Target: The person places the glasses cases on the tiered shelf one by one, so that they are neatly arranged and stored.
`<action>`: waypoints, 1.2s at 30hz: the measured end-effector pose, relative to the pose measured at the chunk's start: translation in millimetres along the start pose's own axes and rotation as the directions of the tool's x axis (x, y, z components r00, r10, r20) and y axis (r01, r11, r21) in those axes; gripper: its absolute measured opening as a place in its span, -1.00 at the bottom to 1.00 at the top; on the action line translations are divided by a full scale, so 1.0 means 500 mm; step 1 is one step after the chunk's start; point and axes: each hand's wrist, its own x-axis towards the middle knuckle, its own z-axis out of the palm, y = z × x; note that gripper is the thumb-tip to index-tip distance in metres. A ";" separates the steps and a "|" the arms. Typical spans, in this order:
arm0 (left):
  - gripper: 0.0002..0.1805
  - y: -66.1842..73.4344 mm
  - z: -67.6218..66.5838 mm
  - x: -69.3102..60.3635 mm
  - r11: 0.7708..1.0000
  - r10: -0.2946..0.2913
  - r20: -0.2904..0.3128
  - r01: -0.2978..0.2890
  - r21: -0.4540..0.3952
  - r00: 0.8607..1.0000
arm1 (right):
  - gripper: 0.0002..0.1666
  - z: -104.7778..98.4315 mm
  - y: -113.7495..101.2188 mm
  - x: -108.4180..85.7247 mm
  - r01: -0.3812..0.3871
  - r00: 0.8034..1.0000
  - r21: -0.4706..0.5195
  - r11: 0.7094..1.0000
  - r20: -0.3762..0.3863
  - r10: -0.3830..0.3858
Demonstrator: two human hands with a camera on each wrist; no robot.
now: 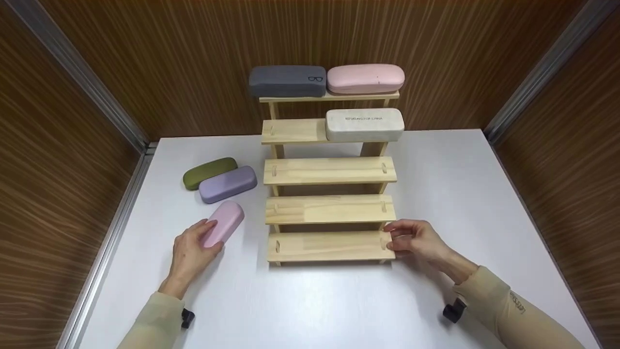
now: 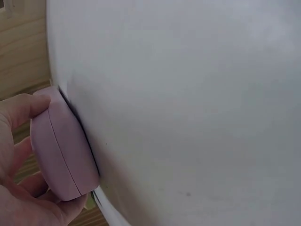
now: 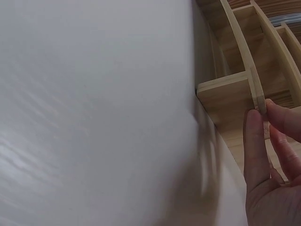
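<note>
Stepped wooden rack (image 1: 330,170) on a white table (image 1: 315,305), partly stocked. Three cases stand on the rack: slate-grey case (image 1: 287,81) and salmon-pink case (image 1: 365,79) along its top tier, white case (image 1: 364,125) on the right half of its second tier. Three others are off it, all left of the rack: olive case (image 1: 206,172) and lavender case (image 1: 227,184) lying close together, and, nearer the person, mauve-pink case (image 1: 226,222), gripped between the thumb and fingers of the left hand (image 1: 193,252). From here I cannot tell whether this case is fully resting on the table. The right hand (image 1: 421,242) pinches the right end of the rack's lowest tier. By count, the shelving appears half done, with three cases left.
</note>
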 end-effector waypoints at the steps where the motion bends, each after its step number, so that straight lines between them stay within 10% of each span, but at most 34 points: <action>1: -0.37 0.000 0.000 0.001 1.000 -0.005 0.002 0.005 0.000 1.000 | -0.44 0.000 0.000 -0.001 0.001 1.000 0.001 1.000 0.003 -0.001; 18: -0.38 0.019 -0.046 0.017 0.998 -0.029 0.040 0.032 -0.058 0.999 | -0.41 0.002 0.008 -0.002 0.017 1.000 0.003 1.000 0.015 -0.017; 36: -0.39 0.119 -0.142 0.033 0.991 0.093 -0.012 -0.093 -0.101 0.996 | -0.39 0.007 0.016 -0.007 0.016 1.000 0.001 1.000 -0.027 -0.016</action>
